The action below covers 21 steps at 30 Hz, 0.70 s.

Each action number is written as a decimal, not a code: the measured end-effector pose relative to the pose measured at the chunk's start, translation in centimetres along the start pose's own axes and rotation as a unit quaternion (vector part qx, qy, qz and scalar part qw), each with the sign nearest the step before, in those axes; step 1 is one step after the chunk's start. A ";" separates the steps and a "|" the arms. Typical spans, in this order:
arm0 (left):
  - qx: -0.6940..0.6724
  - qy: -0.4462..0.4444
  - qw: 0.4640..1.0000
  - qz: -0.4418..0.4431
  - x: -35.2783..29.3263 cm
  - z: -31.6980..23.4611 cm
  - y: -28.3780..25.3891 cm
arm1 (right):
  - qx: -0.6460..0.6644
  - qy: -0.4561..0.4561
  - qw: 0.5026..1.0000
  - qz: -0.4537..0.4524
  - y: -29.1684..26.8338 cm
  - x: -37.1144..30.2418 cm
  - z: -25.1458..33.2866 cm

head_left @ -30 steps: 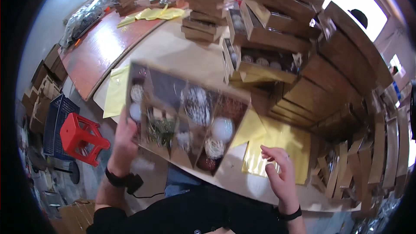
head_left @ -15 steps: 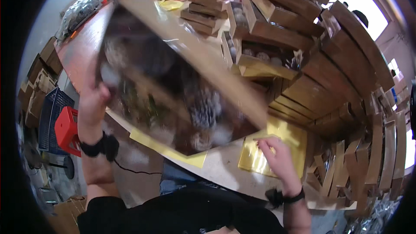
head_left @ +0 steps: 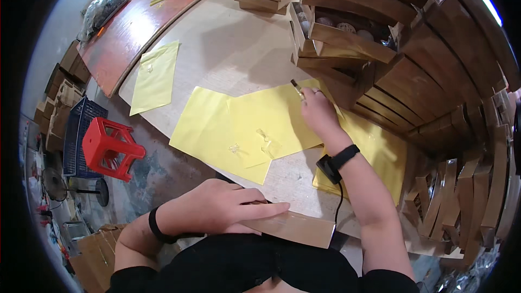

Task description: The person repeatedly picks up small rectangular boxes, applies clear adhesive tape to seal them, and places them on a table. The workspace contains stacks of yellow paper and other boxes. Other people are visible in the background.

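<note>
Close against my body, a brown cardboard box (head_left: pixel 296 227) is held tilted on edge. My left hand (head_left: pixel 222 206) is closed over its upper side, fingers stretched along it; most of the box is hidden by the hand and the frame's lower middle. Further out, my right hand (head_left: pixel 321 111) pinches a small slim thing with a dark tip and a pale, shiny body (head_left: pixel 298 89); its kind is too small to make out. Beneath that hand lie overlapping yellow sheets (head_left: pixel 203 127), with small clear curled bits (head_left: pixel 265 140) on them.
Another yellow sheet (head_left: pixel 156 78) lies on the table at left. Stacked brown boxes (head_left: pixel 353 40), some with round things inside, rise at the right. A thicker yellow stack (head_left: pixel 374 154) sits near my right forearm. On the floor stand a red stool (head_left: pixel 111 144) and a blue crate (head_left: pixel 81 130).
The large windowed box has come down from in front of me to my body, still in my left hand. My right hand has moved forward and now holds the small slim thing.
</note>
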<state>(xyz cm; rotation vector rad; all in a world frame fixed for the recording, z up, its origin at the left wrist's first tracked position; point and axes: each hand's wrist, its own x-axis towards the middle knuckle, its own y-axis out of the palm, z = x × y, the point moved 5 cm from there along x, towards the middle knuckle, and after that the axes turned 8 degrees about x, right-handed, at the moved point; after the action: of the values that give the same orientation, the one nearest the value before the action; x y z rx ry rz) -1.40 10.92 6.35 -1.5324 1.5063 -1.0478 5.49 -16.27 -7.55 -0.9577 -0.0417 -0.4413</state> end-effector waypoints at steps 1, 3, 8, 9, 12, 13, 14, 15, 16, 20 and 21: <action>-0.010 0.005 1.000 0.005 0.0 0.2 0.5 | 0.020 -0.004 1.000 -0.022 -0.7 -0.3 -0.2; -0.004 0.005 1.000 0.031 0.6 0.4 1.0 | 0.057 -0.016 0.997 -0.051 -2.5 -0.9 -0.9; -0.145 0.006 0.986 0.077 4.1 2.0 1.6 | 0.112 -0.035 0.992 -0.053 -5.8 -2.4 -4.5; -0.246 0.057 0.964 0.085 4.8 2.9 1.8 | 0.116 -0.025 0.992 -0.037 -5.8 -2.8 -5.1; -0.509 0.051 0.844 0.164 4.9 8.6 5.4 | 0.139 -0.014 0.990 -0.020 -5.2 -3.6 -5.3; -0.404 -0.009 0.906 0.125 5.6 9.3 5.7 | 0.147 -0.021 0.989 -0.021 -5.0 -3.9 -5.5; -0.291 -0.068 0.951 0.083 6.7 9.7 6.0 | 0.154 -0.028 0.987 -0.021 -4.9 -4.1 -5.7; -0.172 -0.127 0.976 0.041 7.1 10.1 6.0 | 0.162 -0.035 0.986 -0.021 -4.8 -4.3 -5.9; -0.048 -0.083 0.995 -0.020 6.9 10.0 7.4 | 0.150 -0.041 0.988 -0.009 -4.5 -4.6 -5.6; 0.104 -0.035 0.993 -0.044 5.0 9.7 8.2 | 0.098 -0.070 0.992 0.040 -5.2 -6.5 -2.5; 0.105 -0.057 0.992 -0.050 4.2 9.7 7.7 | 0.085 -0.081 0.992 0.053 -5.1 -7.0 -1.9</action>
<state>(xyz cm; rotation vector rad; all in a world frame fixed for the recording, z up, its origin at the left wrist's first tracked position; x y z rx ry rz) 4.32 5.97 -4.36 -1.5048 1.2123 -1.1191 -3.17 -17.88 -6.24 -0.8212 -0.1720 -0.2570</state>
